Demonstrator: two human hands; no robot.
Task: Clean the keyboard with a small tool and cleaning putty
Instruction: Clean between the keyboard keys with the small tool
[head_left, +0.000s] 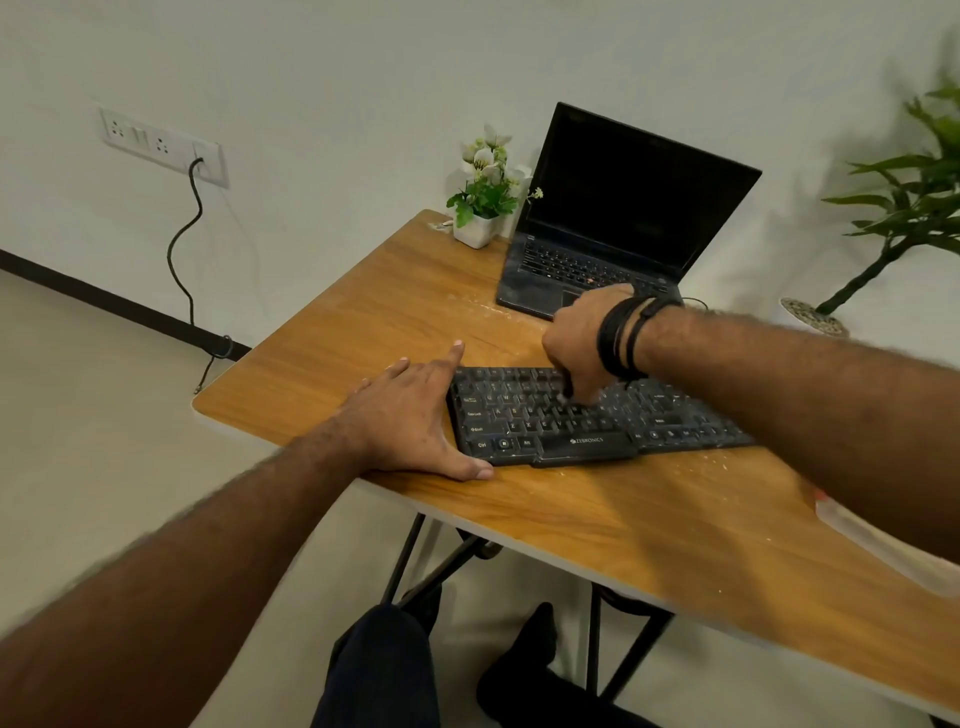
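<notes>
Two hands worked at a flat black plastic keyboard (587, 415), its ridged keys dusted with pale specks, lying on a smooth wood-grain table (363, 312). I saw the keyboard's near edge sit close to the table's front edge, with bare wood open to its left and behind it up to a dark laptop (613, 223) and a small white square flower pot (475, 228). My left hand (410, 421) lay flat, fingers straight and spread, pressed against the keyboard's left end, thumb along its front corner. My right hand (582, 338) was curled downward over the middle keys, pinching a small tool (567, 392); its shape I could not make out.
</notes>
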